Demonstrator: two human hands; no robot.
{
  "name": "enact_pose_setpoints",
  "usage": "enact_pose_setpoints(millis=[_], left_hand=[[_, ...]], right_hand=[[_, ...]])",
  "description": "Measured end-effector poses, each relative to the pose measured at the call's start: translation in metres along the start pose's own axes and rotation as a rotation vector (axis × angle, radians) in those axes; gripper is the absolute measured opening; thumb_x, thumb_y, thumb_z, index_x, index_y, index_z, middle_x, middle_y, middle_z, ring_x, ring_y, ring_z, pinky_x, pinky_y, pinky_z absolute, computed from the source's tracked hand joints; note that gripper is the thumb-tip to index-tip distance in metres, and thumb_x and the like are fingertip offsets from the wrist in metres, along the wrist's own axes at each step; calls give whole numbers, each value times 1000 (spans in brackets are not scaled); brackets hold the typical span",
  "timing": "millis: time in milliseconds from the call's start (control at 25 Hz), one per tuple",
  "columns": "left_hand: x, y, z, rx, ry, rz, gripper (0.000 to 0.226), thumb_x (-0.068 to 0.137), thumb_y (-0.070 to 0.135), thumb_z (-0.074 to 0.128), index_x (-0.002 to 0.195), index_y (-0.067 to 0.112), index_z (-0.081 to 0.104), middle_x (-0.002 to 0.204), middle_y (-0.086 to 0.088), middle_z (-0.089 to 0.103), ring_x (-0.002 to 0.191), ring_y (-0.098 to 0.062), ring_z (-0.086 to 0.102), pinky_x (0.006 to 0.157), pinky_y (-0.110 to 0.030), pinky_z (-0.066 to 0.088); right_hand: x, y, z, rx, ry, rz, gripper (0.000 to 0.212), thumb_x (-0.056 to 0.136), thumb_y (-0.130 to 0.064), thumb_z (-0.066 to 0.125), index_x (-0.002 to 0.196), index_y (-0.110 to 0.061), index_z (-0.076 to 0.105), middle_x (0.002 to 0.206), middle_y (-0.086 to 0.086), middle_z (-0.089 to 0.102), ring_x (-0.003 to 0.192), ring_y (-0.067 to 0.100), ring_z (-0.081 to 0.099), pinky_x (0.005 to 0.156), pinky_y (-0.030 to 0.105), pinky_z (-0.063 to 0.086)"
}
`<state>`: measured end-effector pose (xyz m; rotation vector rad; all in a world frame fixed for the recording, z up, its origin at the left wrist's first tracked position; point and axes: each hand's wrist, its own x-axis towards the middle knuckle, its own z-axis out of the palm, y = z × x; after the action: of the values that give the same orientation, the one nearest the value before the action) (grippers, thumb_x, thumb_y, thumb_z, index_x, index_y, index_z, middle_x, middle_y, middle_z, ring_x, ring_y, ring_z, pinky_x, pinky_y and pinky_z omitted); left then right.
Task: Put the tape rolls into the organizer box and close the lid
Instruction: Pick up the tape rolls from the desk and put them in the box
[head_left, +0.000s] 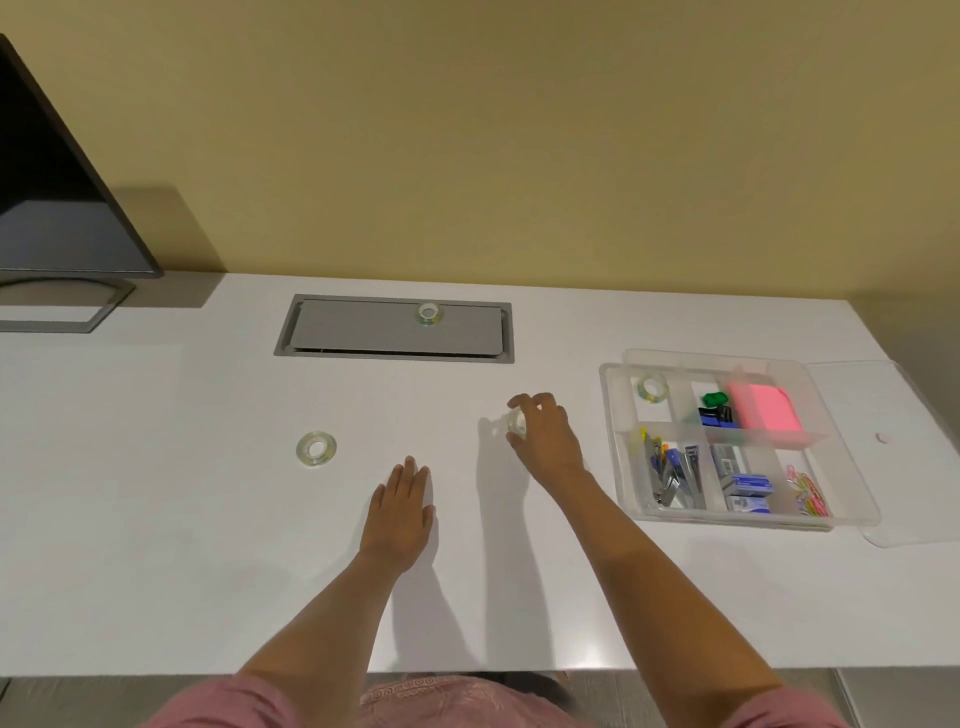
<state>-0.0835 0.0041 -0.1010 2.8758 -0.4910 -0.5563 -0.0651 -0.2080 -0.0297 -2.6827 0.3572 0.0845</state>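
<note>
My right hand (545, 436) grips a clear tape roll (516, 422) between thumb and fingers, just above the white desk, left of the organizer box. The clear organizer box (613, 410) stands at the right with its lid (883, 447) swung open flat beside it. One tape roll (652, 388) lies in the box's far left compartment. Another roll (316, 449) lies flat on the desk to the left. A third loose roll (430, 314) sits on the grey cable hatch at the back. My left hand (400, 512) rests flat, palm down, holding nothing.
The grey cable hatch (363, 332) is set into the desk at the back centre. A dark monitor (52, 208) on its stand fills the far left. The box also holds pink notes (763, 410), clips, staples and a stapler. The desk's front edge runs near my body.
</note>
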Motion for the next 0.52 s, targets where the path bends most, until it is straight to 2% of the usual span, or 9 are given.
enact_pose_setpoints(millis=[240, 360, 520], left_hand=[[30, 52, 2, 32, -18, 20, 58, 104, 30, 28, 154, 14, 4, 163, -8, -6, 151, -22, 2, 122, -38, 13], [45, 80, 2, 31, -17, 19, 58, 104, 31, 28, 154, 14, 5, 163, -10, -5, 151, -22, 2, 122, -39, 13], [60, 101, -1, 38, -6, 1, 57, 104, 32, 27, 154, 14, 5, 163, -10, -5, 151, -23, 2, 123, -39, 12]], right_hand=[[28, 80, -69, 79, 195, 164, 43, 88, -12, 63, 129, -12, 49, 132, 16, 45, 117, 36, 48, 86, 41, 48], [40, 124, -89, 48, 184, 248, 45, 89, -11, 62, 131, -9, 48, 133, 18, 45, 118, 37, 48, 87, 44, 47], [45, 161, -93, -58, 98, 240, 43, 88, -5, 60, 130, -8, 49, 133, 18, 45, 111, 36, 54, 80, 42, 51]])
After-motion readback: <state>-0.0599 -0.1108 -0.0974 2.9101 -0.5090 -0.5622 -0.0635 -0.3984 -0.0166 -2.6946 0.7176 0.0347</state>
